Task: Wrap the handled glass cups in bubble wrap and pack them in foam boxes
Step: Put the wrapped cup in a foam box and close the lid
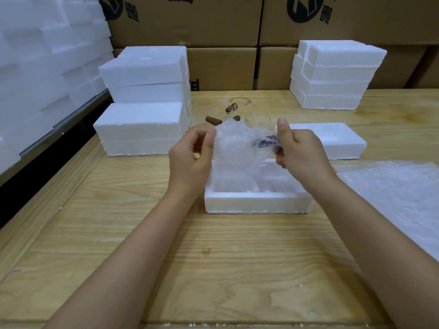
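Observation:
A glass cup wrapped in bubble wrap (234, 146) hangs in the air above an open foam box (256, 201) on the wooden table. Its dark handle (264, 141) shows through the wrap and points right. My left hand (190, 157) pinches the wrap at the bundle's left side. My right hand (298, 148) grips the wrapped handle, thumb up. Several bare glass cups with brown handles (213, 120) stand behind the bundle.
A foam lid (332, 141) lies behind the box on the right. Closed foam boxes are stacked at the left (142, 108) and back right (332, 74). Bubble wrap sheets (399, 193) lie at the right. Cardboard cartons (223, 67) line the back.

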`<move>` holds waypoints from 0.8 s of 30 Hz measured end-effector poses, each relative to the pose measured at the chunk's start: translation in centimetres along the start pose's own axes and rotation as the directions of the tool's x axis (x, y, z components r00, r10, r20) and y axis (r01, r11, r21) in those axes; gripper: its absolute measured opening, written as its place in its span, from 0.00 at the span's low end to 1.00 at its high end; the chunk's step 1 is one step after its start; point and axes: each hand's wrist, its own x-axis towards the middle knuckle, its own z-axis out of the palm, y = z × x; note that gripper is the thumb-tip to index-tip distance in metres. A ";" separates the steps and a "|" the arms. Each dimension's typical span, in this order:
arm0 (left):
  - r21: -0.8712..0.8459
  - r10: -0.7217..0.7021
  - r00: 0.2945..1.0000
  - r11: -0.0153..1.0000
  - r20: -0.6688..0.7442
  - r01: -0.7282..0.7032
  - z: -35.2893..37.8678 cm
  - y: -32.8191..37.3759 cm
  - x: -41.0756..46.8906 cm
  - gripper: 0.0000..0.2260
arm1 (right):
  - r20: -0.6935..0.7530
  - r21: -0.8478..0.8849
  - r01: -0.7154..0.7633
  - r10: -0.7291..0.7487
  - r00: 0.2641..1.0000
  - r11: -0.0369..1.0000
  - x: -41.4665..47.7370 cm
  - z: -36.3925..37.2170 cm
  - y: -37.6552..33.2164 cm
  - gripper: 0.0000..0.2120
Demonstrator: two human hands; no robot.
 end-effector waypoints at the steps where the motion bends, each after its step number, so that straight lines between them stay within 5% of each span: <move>1: 0.006 -0.025 1.000 1.000 -0.002 0.025 0.0 -0.1 0.0 0.10 | 0.015 -0.033 -0.005 0.006 1.000 0.999 -0.1 0.0 -0.1 0.30; 6: 0.007 -0.050 0.999 0.999 -0.003 0.050 -0.2 -0.3 0.1 0.10 | 0.060 -0.045 -0.006 0.009 0.998 0.999 -0.1 0.0 -0.2 0.28; 9: -0.138 -0.079 0.997 0.987 0.023 0.082 -0.2 0.0 0.2 0.09 | 0.087 0.067 0.009 -0.015 0.996 0.998 0.1 0.0 0.3 0.25; 13: -0.251 -0.120 0.978 0.955 0.171 0.161 -1.1 0.4 0.6 0.18 | 0.178 0.218 -0.028 -0.012 0.984 0.975 0.3 -0.7 1.3 0.22; 17: -0.242 -0.106 0.940 0.951 0.325 0.191 -2.6 0.4 1.0 0.24 | 0.311 0.191 -0.013 -0.047 0.949 0.982 0.0 -1.7 1.6 0.14; 24: -0.134 -0.136 0.904 0.969 0.405 0.206 -3.2 0.8 0.8 0.16 | 0.391 0.106 0.075 -0.111 0.914 0.992 -0.7 -2.8 1.3 0.06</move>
